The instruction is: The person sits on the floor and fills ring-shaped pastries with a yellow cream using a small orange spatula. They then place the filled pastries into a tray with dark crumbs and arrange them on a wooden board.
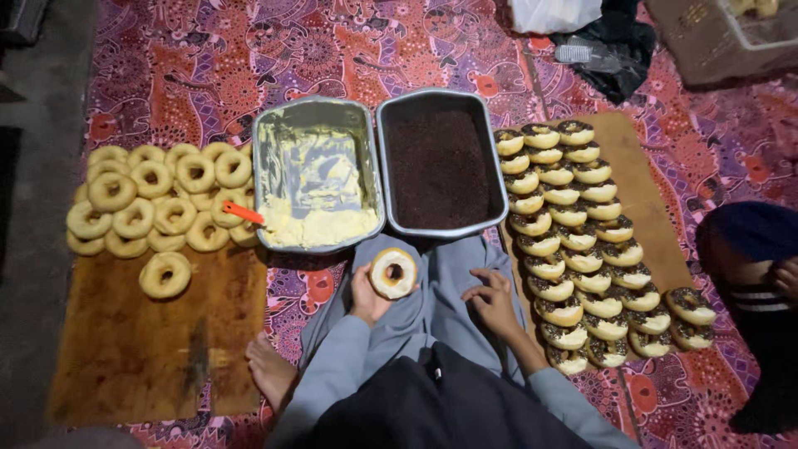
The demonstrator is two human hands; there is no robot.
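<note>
Gripped in the left hand (366, 298), a ring doughnut (393, 273) coated with pale cream is held upright at the lower middle of the frame, fingers closed around its lower edge. The right hand (492, 301) rests loosely open and holds nothing, lying on grey cloth (432, 283) just beside the doughnut.

Two rectangular metal trays sit side by side at the centre: the left tray (264, 166) holds smeared yellow cream, the right tray (495, 166) is filled with dark fine sprinkles. An orange handle (243, 213) sticks out over the left tray's edge.

Plain doughnuts (166, 208), roughly seventeen, golden and smooth, are heaped on a dark wooden board (133, 349) at the left. Finished doughnuts (573, 249), about thirty-five, cream-filled with dark tops, stand in three close rows on a paler board (648, 208) at the right.

At the top right lie a crumpled black bag (611, 54) and a white bag (553, 12). A patterned red and purple mat (249, 50) covers the floor.
</note>
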